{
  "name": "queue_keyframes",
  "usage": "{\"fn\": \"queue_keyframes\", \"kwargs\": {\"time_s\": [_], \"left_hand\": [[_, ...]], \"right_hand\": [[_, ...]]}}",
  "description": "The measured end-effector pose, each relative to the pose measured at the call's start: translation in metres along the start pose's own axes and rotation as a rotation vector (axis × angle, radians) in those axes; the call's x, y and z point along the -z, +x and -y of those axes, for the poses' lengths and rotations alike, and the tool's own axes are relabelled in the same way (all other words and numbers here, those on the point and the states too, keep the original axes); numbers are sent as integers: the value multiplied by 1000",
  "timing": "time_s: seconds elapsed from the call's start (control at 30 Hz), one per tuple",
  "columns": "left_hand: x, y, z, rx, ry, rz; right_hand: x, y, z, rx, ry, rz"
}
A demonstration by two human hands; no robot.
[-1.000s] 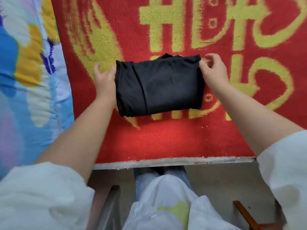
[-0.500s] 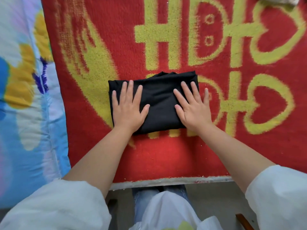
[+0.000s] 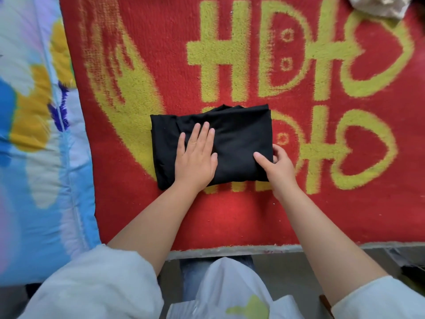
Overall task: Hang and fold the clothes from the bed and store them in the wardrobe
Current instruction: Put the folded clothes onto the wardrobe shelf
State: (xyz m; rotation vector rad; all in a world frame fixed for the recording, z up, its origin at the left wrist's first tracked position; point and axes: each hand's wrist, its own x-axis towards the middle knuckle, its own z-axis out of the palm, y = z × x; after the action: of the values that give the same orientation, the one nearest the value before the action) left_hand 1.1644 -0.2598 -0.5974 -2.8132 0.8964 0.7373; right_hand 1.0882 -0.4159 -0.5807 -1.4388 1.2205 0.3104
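A black garment [image 3: 241, 139], folded into a compact rectangle, lies on the red blanket with yellow lettering [image 3: 230, 215] that covers the bed. My left hand [image 3: 195, 157] lies flat on the garment's left half, fingers straight and pressing down. My right hand [image 3: 277, 168] is at the garment's right edge, thumb on top and fingers curled round the edge, pinching the fabric.
A blue, yellow and white patterned quilt [image 3: 34, 134] lies along the left of the bed. A crumpled pale cloth [image 3: 379, 5] sits at the top right corner. The bed's front edge [image 3: 287, 247] runs just below my forearms, with floor beneath.
Both hands went from the garment's sides to lying flat on top. Now the left hand still presses flat, while the right hand has slid to the right edge and pinches it.
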Motion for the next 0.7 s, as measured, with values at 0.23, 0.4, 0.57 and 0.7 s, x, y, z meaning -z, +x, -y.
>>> {"fn": "queue_keyframes", "kwargs": {"time_s": [0.23,0.4,0.57,0.7], "left_hand": [[1,2,-3,13,43,110],[22,-3,24,-88,-278,71],[21,-44,84,555,-1111,-266],[2,-76,113,953,-1534,-229]], "right_hand": [[-8,-33,33,261,-75,236],[-42,-63,45,498,-210,273],[-96,-68,45,547,-400,401],[-131,-61,37,342,-368,574]]}}
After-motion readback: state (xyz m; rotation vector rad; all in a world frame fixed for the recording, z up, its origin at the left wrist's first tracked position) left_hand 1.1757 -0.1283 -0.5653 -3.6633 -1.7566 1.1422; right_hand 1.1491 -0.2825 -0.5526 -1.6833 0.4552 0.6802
